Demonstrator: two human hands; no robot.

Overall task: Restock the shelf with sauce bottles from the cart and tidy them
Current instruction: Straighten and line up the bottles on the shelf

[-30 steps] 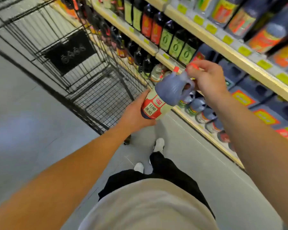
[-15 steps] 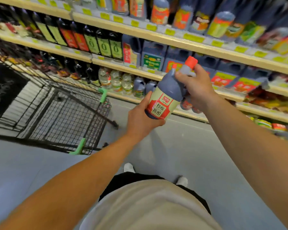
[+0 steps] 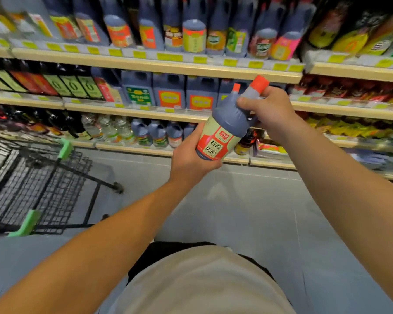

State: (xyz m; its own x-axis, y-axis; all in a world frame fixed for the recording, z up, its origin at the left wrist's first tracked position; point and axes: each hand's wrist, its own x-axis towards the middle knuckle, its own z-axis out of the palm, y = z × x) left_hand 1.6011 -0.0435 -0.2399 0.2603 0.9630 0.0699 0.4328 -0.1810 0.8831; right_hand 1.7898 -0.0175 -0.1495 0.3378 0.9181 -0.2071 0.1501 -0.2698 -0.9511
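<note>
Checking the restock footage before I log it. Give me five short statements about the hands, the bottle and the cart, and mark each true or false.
1. Both hands hold one bottle. True.
2. The left hand grips the orange cap. False: it cups the bottle's base; the right hand grips near the neck and handle.
3. The bottle stands on a shelf. False: it is held in the air in front of the shelves.
4. The cart is on the person's left. True.
5. The bottle's label is blue. False: it is red and cream.
</note>
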